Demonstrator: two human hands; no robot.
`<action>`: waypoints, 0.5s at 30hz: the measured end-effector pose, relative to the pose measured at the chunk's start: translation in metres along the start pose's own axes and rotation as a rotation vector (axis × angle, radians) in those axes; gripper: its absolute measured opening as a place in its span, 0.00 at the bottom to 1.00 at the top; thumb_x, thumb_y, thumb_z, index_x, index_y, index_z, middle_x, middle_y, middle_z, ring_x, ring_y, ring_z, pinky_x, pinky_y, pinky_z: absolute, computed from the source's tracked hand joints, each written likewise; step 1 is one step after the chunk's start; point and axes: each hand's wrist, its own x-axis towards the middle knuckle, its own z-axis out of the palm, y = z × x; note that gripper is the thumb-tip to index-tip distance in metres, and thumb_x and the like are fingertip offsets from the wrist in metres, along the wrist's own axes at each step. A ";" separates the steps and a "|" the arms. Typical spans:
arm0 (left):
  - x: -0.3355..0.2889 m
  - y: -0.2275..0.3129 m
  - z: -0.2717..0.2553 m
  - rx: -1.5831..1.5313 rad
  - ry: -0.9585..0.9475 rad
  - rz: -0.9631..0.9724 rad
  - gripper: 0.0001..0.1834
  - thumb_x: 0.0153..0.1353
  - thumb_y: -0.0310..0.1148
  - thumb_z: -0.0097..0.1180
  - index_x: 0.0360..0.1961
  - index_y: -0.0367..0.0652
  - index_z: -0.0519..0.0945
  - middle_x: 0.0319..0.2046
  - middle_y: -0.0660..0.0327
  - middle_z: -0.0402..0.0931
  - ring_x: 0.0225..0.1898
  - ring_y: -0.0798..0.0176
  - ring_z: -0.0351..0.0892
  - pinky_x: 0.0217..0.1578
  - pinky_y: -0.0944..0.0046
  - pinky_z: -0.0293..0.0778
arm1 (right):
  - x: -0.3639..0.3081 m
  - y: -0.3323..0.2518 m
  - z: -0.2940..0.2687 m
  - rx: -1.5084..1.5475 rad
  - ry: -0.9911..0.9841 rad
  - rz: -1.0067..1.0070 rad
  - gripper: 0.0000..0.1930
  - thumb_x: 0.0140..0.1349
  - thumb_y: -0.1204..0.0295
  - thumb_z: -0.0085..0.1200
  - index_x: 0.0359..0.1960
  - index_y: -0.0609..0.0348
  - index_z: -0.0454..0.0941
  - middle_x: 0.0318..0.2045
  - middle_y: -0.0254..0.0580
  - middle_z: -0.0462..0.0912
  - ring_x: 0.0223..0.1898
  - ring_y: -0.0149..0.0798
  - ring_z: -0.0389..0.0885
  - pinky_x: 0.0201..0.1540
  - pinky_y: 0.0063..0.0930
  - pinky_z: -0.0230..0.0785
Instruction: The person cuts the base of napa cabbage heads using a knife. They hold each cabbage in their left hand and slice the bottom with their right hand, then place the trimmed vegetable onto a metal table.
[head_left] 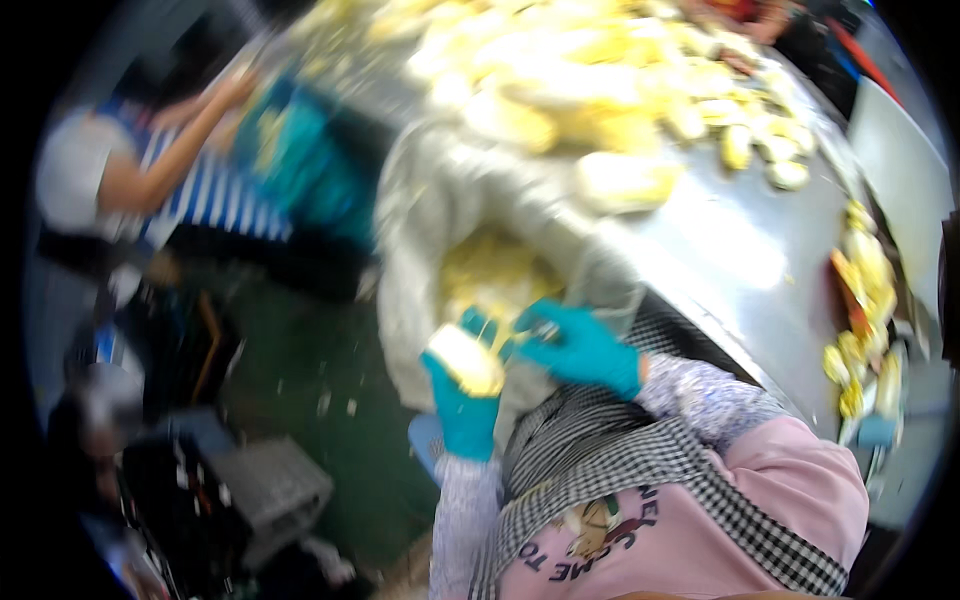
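Co-worker (75,175) at the far left wears a striped apron (225,200) and reaches toward the table, beside a teal bag (310,165) that seems set there to be within that person's reach. On the floor, near left, we see a grey crate (265,490), out from under our feet.

Just in front of us a white sack (405,240) stands against the table, its mouth spread wide, probably so that anything falling drops inside; yellow leaves (495,265) lie in it. Our left hand (465,415), in a teal glove, has its fingers wrapped around a pale cabbage (465,362), holding it tilted at the sack's near rim, likely to keep it steady and its upper side exposed. Our right hand (580,345), gloved alike, is just right of the cabbage with fingers bent; blur keeps us from telling whether they grip the small shiny thing (546,331) showing there.

Beyond, the heap of cabbages (570,60) covers the far part of the metal table (715,255), while one single cabbage (625,182) lies nearer, easy for us to reach. Far right, loose yellow leaves are gathered in a strip (872,275) along the edge, apart from the heap.
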 end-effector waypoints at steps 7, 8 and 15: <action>0.000 -0.037 0.065 0.495 -0.122 -0.033 0.37 0.67 0.58 0.33 0.68 0.44 0.50 0.65 0.55 0.54 0.64 0.54 0.57 0.64 0.55 0.55 | -0.018 -0.044 -0.053 0.141 -0.053 0.213 0.35 0.55 0.50 0.59 0.58 0.60 0.65 0.38 0.44 0.78 0.33 0.34 0.79 0.31 0.23 0.71; 0.001 -0.035 0.076 0.619 -0.186 -0.024 0.35 0.68 0.55 0.33 0.68 0.44 0.51 0.65 0.54 0.54 0.64 0.54 0.57 0.63 0.54 0.55 | -0.020 -0.063 -0.084 0.289 -0.110 0.500 0.30 0.57 0.50 0.58 0.53 0.60 0.71 0.27 0.35 0.80 0.22 0.26 0.78 0.17 0.16 0.68; 0.007 -0.027 0.055 0.535 -0.051 -0.216 0.27 0.68 0.44 0.42 0.61 0.36 0.64 0.44 0.56 0.75 0.44 0.60 0.75 0.48 0.60 0.72 | 0.010 0.019 -0.311 0.589 0.801 -0.078 0.23 0.65 0.52 0.48 0.50 0.57 0.72 0.33 0.33 0.79 0.19 0.23 0.68 0.20 0.16 0.65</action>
